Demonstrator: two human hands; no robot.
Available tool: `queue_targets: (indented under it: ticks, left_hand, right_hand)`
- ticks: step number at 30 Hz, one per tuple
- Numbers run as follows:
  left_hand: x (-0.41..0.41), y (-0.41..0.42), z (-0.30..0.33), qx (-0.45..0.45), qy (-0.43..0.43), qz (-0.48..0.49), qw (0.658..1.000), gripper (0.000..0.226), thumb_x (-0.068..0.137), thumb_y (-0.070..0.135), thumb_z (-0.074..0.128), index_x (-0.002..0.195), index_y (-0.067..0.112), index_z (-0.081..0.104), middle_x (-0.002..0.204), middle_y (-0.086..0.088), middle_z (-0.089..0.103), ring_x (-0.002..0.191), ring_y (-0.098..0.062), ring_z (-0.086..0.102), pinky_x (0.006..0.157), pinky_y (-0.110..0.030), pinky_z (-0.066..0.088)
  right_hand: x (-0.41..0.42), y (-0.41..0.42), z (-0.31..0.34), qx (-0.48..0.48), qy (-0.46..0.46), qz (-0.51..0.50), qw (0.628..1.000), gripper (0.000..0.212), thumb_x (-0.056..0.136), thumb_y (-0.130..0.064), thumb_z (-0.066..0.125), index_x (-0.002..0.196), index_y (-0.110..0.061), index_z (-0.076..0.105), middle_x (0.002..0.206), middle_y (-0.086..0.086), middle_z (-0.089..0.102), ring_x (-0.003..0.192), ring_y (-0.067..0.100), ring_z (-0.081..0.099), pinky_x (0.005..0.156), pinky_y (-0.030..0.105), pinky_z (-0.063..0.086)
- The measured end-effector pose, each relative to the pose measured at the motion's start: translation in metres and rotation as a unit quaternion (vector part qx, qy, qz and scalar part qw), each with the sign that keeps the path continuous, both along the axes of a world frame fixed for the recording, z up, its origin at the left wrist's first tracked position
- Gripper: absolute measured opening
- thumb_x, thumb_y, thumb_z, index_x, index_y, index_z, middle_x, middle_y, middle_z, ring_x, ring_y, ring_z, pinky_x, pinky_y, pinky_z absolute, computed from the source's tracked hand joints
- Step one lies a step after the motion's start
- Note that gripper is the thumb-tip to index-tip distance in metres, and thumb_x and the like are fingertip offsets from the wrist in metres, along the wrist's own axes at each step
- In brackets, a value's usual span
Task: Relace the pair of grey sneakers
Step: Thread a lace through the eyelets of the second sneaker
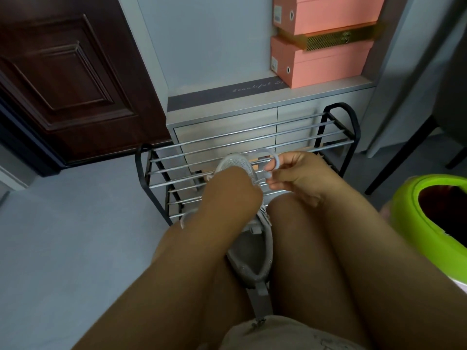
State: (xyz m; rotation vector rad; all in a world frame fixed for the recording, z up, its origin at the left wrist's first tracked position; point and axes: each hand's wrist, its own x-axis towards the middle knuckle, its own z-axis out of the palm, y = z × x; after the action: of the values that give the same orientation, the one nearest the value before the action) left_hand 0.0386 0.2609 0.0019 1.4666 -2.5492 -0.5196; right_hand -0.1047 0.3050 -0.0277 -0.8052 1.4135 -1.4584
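A dark wooden door [63,79] fills the far left, and a grey cabinet [227,122] beside it carries stacked pink shoe boxes [321,59]. In front of the cabinet stands a metal shoe rack [166,170], its rails bare where I can see them. A green bin [427,215] sits off to the person's right. The grey sneaker [252,253] lies wedged between the person's knees, heel toward the body and toe toward the rack's near rail. The left hand [227,193] is curled down over the tongue area, apparently gripping the upper, though its fingertips are hidden. The right hand [300,175] pinches the pale shoelace [270,157], which loops up above its fingers. I see only one shoe. To thread well, I'd judge the left hand should hold the eyelet row steady and flat while the right feeds the lace tip straight through, then draws the slack out evenly without twisting.
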Motion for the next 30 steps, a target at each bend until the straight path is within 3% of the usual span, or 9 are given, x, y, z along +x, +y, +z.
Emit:
queue_targets:
  ticks: [4,7,11,14,17,21,25,28,30]
  left_hand:
    - [-0.006,0.004,-0.016,0.017,0.033,-0.003,0.999,0.037,0.089,0.025,0.056,0.058,0.019,0.038,0.058,0.003,0.040,0.051,-0.008,0.036,0.043,-0.023,0.022]
    - [-0.008,0.009,-0.024,0.091,0.075,0.019,0.993,0.032,0.089,0.017,0.059,0.060,0.014,0.044,0.059,0.000,0.044,0.054,-0.013,0.042,0.043,-0.023,0.026]
    - [-0.003,0.012,-0.032,0.225,0.251,0.104,0.936,0.014,0.083,0.004,0.062,0.075,-0.008,0.063,0.069,-0.025,0.060,0.066,-0.027,0.056,0.062,-0.033,0.044]
    - [0.000,0.016,-0.034,0.269,0.318,0.133,0.899,0.012,0.083,0.003,0.065,0.085,-0.009,0.067,0.086,-0.035,0.064,0.068,-0.029,0.056,0.067,-0.040,0.046]
    - [0.001,0.017,-0.035,0.286,0.336,0.132,0.888,0.006,0.082,0.001,0.066,0.077,-0.001,0.068,0.077,-0.029,0.065,0.066,-0.027,0.057,0.065,-0.037,0.045]
    - [0.001,0.014,-0.035,0.314,0.344,0.128,0.875,0.025,0.083,-0.001,0.063,0.061,0.010,0.069,0.076,-0.023,0.068,0.072,-0.035,0.067,0.074,-0.044,0.055]
    - [-0.003,0.009,-0.030,0.410,0.371,0.155,0.819,0.026,0.098,0.004,0.042,0.076,0.006,0.054,0.054,-0.012,0.064,0.046,-0.019,0.063,0.046,-0.028,0.056]
    - [-0.002,0.005,-0.030,0.408,0.344,0.153,0.832,0.022,0.102,0.008,0.035,0.084,0.009,0.049,0.058,-0.011,0.052,0.038,-0.015,0.053,0.035,-0.021,0.046]
    - [0.001,0.002,-0.031,0.414,0.324,0.141,0.839,0.020,0.102,0.010,0.036,0.084,0.012,0.046,0.056,-0.005,0.043,0.034,-0.010,0.041,0.035,-0.015,0.032]
  right_hand:
    - [0.007,0.001,0.000,0.003,0.065,0.012,0.998,0.023,0.077,0.019,0.058,0.075,-0.003,0.063,0.069,0.009,0.063,0.057,0.014,0.064,0.062,0.023,0.059]
    - [0.007,0.003,-0.001,-0.002,0.112,0.009,0.994,0.025,0.074,0.021,0.059,0.073,-0.003,0.063,0.070,0.009,0.061,0.058,0.015,0.062,0.061,0.023,0.058]
    - [0.007,0.004,-0.001,-0.019,0.175,0.009,0.984,0.024,0.068,0.020,0.066,0.073,-0.004,0.064,0.069,0.011,0.062,0.057,0.014,0.061,0.062,0.023,0.058]
    - [0.008,0.004,0.001,-0.025,0.241,0.010,0.970,0.028,0.066,0.017,0.069,0.070,-0.011,0.064,0.070,0.009,0.063,0.059,0.013,0.058,0.059,0.020,0.052]
    - [0.007,0.003,0.001,-0.021,0.273,0.015,0.962,0.028,0.065,0.015,0.069,0.070,-0.012,0.064,0.073,0.011,0.064,0.064,0.017,0.059,0.063,0.026,0.052]
    - [0.012,0.000,-0.001,-0.010,0.300,0.027,0.954,0.023,0.065,0.013,0.070,0.073,-0.008,0.066,0.079,0.018,0.067,0.069,0.021,0.060,0.071,0.038,0.054]
    - [0.014,-0.004,-0.005,0.001,0.288,0.020,0.958,0.016,0.067,0.007,0.076,0.075,-0.004,0.066,0.073,0.015,0.065,0.064,0.020,0.059,0.068,0.036,0.055]
    - [0.015,-0.005,-0.010,0.018,0.179,0.025,0.983,0.017,0.078,-0.005,0.073,0.088,0.007,0.065,0.068,0.012,0.064,0.057,0.017,0.057,0.057,0.022,0.052]
    - [0.015,-0.006,-0.010,0.035,0.149,0.029,0.988,0.026,0.082,-0.016,0.070,0.092,0.008,0.065,0.069,0.009,0.065,0.058,0.012,0.057,0.057,0.018,0.051]
